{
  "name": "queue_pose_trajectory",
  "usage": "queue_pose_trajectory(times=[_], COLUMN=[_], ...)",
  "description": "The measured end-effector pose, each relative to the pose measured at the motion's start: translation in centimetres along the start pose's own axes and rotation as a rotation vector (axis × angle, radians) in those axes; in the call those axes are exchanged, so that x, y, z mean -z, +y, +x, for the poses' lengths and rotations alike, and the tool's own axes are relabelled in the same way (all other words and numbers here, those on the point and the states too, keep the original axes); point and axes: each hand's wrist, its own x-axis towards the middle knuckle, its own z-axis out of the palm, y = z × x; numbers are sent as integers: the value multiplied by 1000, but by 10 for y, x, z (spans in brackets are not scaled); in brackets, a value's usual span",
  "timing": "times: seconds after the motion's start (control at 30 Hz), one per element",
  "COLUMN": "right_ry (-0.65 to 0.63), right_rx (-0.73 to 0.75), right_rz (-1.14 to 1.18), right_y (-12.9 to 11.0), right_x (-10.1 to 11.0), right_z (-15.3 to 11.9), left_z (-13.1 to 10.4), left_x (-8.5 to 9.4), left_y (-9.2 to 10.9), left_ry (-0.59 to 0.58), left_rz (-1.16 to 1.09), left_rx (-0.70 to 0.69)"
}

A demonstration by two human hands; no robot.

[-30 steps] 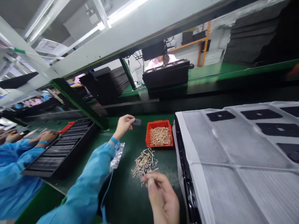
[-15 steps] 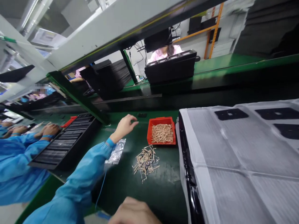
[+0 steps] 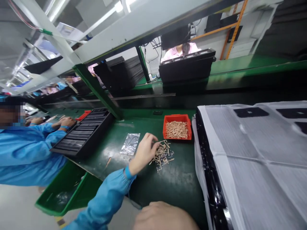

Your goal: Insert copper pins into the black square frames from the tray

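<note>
My left hand [image 3: 145, 150], in a blue sleeve with a blue wristband, is at the left edge of a loose pile of small, thin tan parts [image 3: 165, 155]. Its thumb and forefinger are bent close together at the pile; what lies between them, if anything, is too small to make out. Just behind the pile, a red bin [image 3: 177, 137] is full of similar tan parts. A clear plastic bag [image 3: 130, 143] lies left of my left hand. At the bottom edge, my right hand [image 3: 165, 217] shows only its back, the fingers hidden.
To the right is a large black-edged stack under white sheeting [image 3: 251, 179]. A black tray of dark strips [image 3: 83, 131] stands left, beside a co-worker in blue [image 3: 28, 153]. A green bin [image 3: 62, 195] sits below the bench edge. A green post [image 3: 96, 89] rises behind.
My left hand has moved right and toward me, from beyond the plastic bag to the tan pile. The view has shifted left, bringing the green bin into sight.
</note>
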Motion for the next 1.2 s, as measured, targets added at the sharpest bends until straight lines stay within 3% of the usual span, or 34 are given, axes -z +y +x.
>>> queue_pose_trajectory(times=[0.1,0.23,0.37,0.47,0.53,0.63,0.73,0.9,1.2], right_ry=[17,107,236,438,660,1047,1230,1239,1102], right_rx=[-132,-156,-158,-210,-289,-369,-332,-275,-179], right_rz=[-12,-34,4,88,265,853,1225,1337,1503], right_y=[-1,7,13,5,-4,-16,-19,-20,-21], right_x=[10,11,7,9,15,27,34,36,40], right_z=[-3,-1,7,3,-3,-13,-17,-15,-15], left_z=[31,42,34,15,-5,-37,-60,-72,-71], left_x=[-18,-27,-13,6,19,33,36,30,29], left_y=[8,4,-6,-5,1,17,34,47,48], left_ry=[58,57,100,137,127,57,-54,-252,-285], left_rz=[-6,-118,-355,-624,-835,-1143,-1375,-1565,-1582], left_rx=[12,7,23,58,83,116,155,202,236])
